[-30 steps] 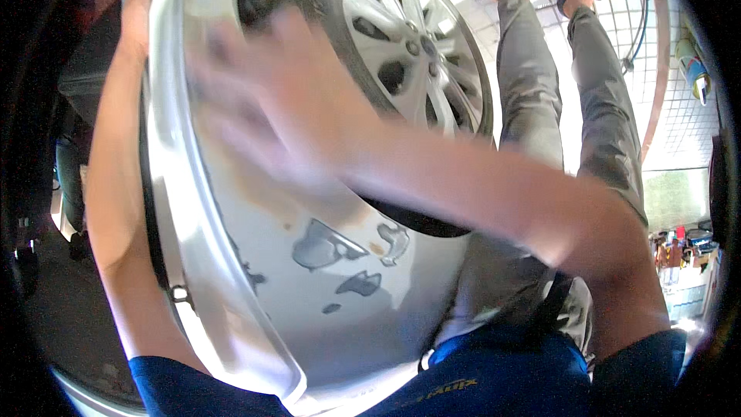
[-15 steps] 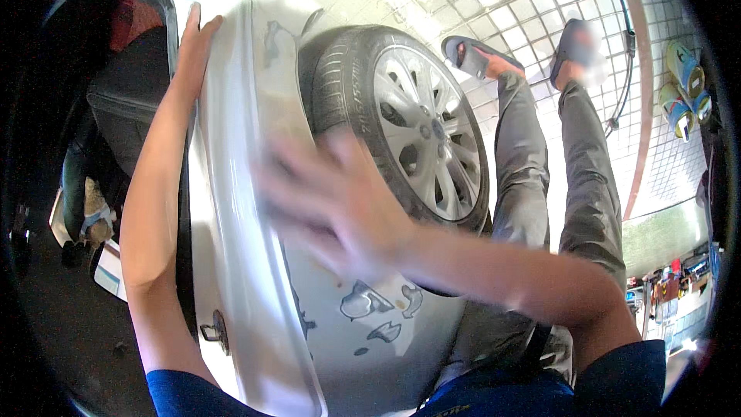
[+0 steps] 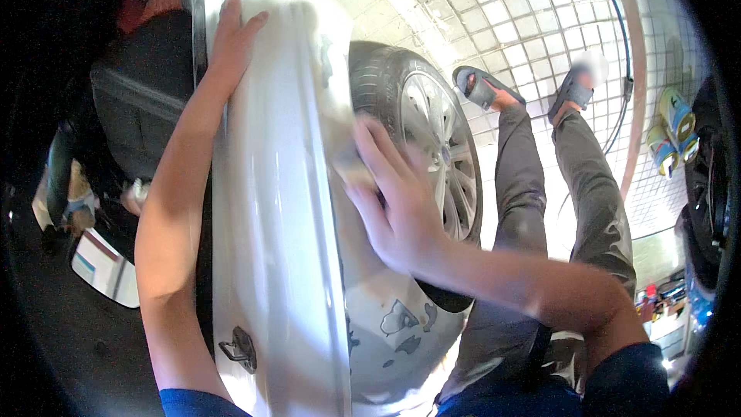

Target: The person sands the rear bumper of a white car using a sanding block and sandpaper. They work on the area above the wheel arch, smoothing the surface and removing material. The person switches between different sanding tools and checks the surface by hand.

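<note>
My left hand (image 3: 237,40) lies flat on the edge of the silver-white car body (image 3: 270,224), beside the door opening, its thumb spread from the fingers. Against the panel next to the wheel arch is my right hand (image 3: 397,193), slightly smeared by motion. Its fingers press on a small pale pad (image 3: 355,168), mostly covered by them, whose exact kind I cannot make out. Right behind that hand stands the car wheel (image 3: 440,147) with its multi-spoke rim. Bare grey patches (image 3: 400,318) with ragged edges show on the panel nearer to me.
A metal latch loop (image 3: 239,350) sticks out of the door frame. Inside the car is a dark seat (image 3: 143,100). My legs (image 3: 521,185) stretch over the tiled floor (image 3: 509,0) beside the wheel. A hose (image 3: 627,93) and several bottles (image 3: 671,131) lie at the right.
My right hand has shifted from the body ridge towards the wheel, and the pad under its fingers now shows. My left hand keeps its place on the edge. The whole view has turned somewhat.
</note>
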{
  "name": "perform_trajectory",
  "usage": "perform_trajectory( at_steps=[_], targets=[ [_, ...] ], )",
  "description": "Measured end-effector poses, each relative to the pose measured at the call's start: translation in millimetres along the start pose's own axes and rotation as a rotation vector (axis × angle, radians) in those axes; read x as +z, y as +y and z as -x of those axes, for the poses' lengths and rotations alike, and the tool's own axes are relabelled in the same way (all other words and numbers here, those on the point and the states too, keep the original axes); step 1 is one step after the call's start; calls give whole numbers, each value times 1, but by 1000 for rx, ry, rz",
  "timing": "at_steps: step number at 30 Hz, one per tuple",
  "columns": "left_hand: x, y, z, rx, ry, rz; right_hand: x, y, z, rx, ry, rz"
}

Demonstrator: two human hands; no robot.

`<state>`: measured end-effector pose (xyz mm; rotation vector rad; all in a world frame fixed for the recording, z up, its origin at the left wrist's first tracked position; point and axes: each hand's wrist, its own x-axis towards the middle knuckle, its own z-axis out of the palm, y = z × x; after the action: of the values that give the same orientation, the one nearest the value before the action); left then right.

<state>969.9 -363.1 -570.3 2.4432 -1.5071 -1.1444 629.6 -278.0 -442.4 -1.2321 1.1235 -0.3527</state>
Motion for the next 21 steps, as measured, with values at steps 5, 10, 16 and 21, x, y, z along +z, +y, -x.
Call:
perform_trajectory(
  at_steps=[5,10,16,21],
  targets=[
    [4,-26,-2,71,73,-167,10,6,-75,52,-29,-48],
    [5,3,7,-7,-7,-162,26,54,-187,119,-250,-158],
    [7,19,11,-68,-28,109,-31,47,-41,-249,-352,-199],
    [-1,45,9,-299,-50,300,28,101,-205,-296,-159,-52]
  ],
)
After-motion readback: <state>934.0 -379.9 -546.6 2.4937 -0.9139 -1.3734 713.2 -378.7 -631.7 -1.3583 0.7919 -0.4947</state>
